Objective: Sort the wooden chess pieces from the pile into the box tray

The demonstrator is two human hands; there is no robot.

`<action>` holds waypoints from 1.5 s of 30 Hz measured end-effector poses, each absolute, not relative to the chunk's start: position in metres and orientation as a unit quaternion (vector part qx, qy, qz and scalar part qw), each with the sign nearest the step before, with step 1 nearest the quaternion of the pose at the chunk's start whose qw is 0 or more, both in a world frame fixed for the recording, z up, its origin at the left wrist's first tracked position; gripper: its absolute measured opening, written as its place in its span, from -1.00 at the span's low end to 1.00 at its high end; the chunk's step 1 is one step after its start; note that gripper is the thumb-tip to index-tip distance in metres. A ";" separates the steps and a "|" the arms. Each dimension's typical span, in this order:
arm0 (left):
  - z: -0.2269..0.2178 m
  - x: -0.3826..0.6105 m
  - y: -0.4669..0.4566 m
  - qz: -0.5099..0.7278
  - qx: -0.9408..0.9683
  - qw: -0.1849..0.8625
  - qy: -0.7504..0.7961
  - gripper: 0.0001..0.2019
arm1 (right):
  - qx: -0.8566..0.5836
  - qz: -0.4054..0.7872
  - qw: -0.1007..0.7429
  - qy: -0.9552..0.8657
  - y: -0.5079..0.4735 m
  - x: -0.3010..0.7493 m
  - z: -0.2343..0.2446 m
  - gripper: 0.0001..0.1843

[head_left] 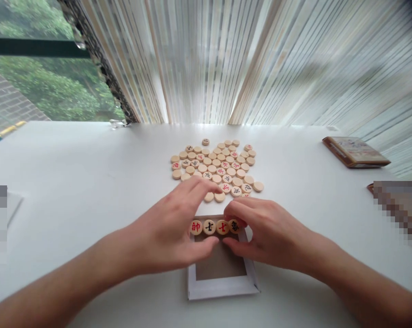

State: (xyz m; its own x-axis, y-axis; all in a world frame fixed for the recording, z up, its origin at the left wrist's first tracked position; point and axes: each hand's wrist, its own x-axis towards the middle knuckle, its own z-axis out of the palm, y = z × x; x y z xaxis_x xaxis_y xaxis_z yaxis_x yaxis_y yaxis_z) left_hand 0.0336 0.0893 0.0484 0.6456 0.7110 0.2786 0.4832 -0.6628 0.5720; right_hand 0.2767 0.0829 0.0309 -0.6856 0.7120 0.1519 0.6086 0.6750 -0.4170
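A shallow white box [223, 288] with a brown bottom lies on the table in front of me. Along its far wall, a row of round wooden Chinese chess pieces shows a red-marked one [196, 227], a black-marked one [209, 227], another red-marked one [222, 227] and a black-marked one [234, 226]. My left hand [173, 223] is open, thumb and fingers spread around the row's left end. At the right end, my right hand [260, 223] has curled fingers by the last piece, thumb apart from them. Contact there is partly hidden.
Many loose Chinese chess pieces [214, 162] lie spread beyond the box, some with characters showing, others blank side up. A brown flat box [358, 151] sits at the far right, with a blurred-out object [402, 209] nearer. Striped curtains [206, 59] hang behind the white table [90, 182].
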 end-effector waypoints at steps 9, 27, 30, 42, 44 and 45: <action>0.020 0.036 0.074 0.221 0.885 0.205 0.356 -0.38 | -0.362 0.165 0.171 -0.902 0.084 0.274 0.022 -0.74; 0.016 0.036 0.077 0.250 0.884 0.179 0.351 -0.45 | -0.351 0.121 0.188 -0.909 0.084 0.273 0.019 -0.81; 0.015 0.036 0.078 0.251 0.884 0.178 0.351 -0.45 | -0.348 0.117 0.189 -0.911 0.084 0.273 0.019 -0.81; 0.018 0.036 0.077 0.249 0.894 0.139 0.346 -0.50 | -0.346 0.116 0.194 -0.911 0.085 0.272 0.018 -0.84; 0.018 0.036 0.077 0.252 0.894 0.135 0.344 -0.50 | -0.346 0.115 0.194 -0.911 0.085 0.272 0.018 -0.84; 0.018 0.036 0.077 0.254 0.894 0.134 0.343 -0.50 | -0.346 0.114 0.194 -0.911 0.085 0.273 0.018 -0.83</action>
State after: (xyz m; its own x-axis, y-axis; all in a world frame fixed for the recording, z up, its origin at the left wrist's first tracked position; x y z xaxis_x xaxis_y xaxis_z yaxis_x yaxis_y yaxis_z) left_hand 0.0363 0.0771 0.0177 0.6355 0.6815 0.3628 0.5452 -0.7288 0.4142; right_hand 0.2726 0.0850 0.0184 -0.6855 0.6744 0.2744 0.5857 0.7346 -0.3425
